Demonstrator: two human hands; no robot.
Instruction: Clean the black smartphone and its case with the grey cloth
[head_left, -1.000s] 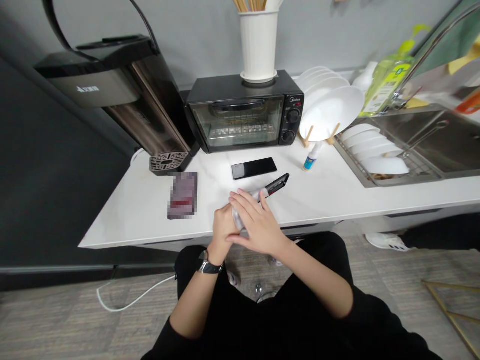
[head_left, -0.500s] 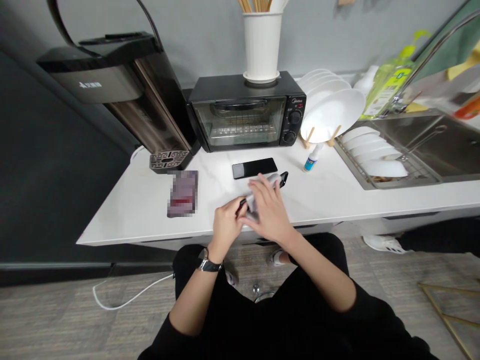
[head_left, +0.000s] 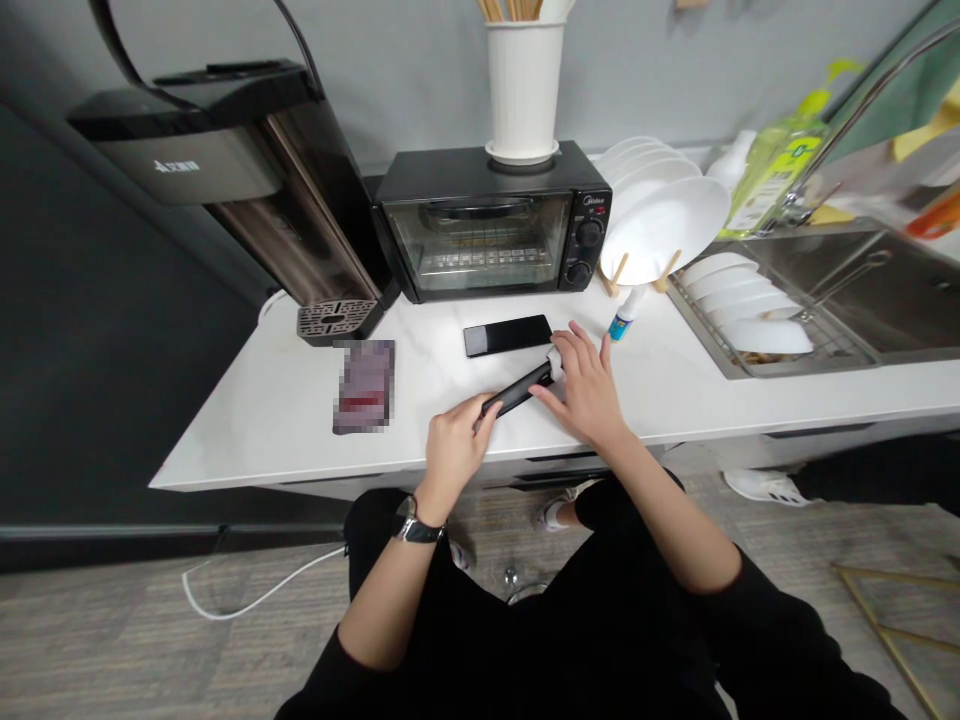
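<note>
On the counter [head_left: 255, 420], I had a toaster oven [head_left: 480, 235] under a utensil crock [head_left: 523, 90], a water dispenser [head_left: 247, 180] left of it, a plate rack [head_left: 671, 265] right, a phone [head_left: 508, 336] before it, a handled tool [head_left: 517, 390] nearer me.

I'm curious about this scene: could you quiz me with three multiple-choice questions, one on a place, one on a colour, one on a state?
1. Where does the phone lie? A in the sink; B on the white counter; C in the dish rack.
2. What colour is the rod-shaped object in the left hand? A red; B green; C black.
3. The toaster oven's glass door is: A open; B shut; C missing.

1 B: it rests on the countertop.
2 C: its shaft shows black.
3 B: the door sits closed.
</note>
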